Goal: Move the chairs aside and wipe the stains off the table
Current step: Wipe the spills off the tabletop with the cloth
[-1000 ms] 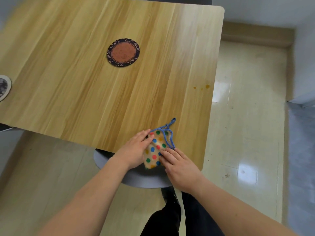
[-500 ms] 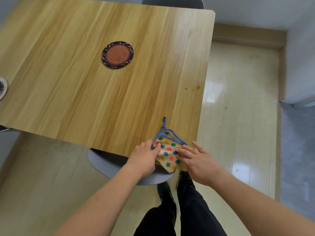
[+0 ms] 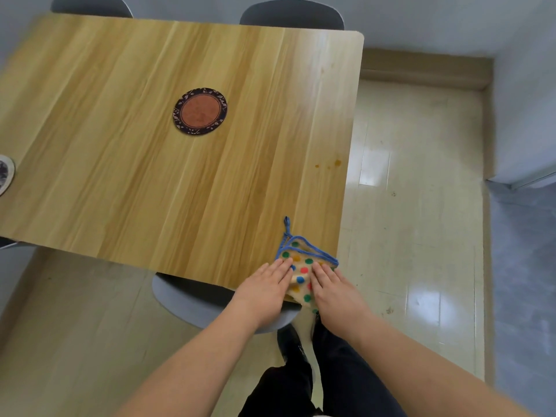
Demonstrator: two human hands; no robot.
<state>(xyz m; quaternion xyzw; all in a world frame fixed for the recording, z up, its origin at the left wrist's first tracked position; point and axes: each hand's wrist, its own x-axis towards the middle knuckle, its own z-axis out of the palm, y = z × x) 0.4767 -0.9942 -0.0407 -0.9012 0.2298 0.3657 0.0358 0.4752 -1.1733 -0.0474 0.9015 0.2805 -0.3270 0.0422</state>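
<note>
Pressing dotted cloth (image 3: 302,267) flat at near right tabletop (image 3: 180,182) corner: left hand (image 3: 266,285) and right hand (image 3: 334,288), fingers straight, palms down, likely smoothing it for wiping. Orange stains (image 3: 337,163) farther along right edge, untouched. Grey chair (image 3: 192,299) tucked under near edge.

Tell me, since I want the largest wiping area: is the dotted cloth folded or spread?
Folded. The polka-dot cloth shows doubled blue-trimmed edges at the table corner, under the flat left hand and right hand.
</note>
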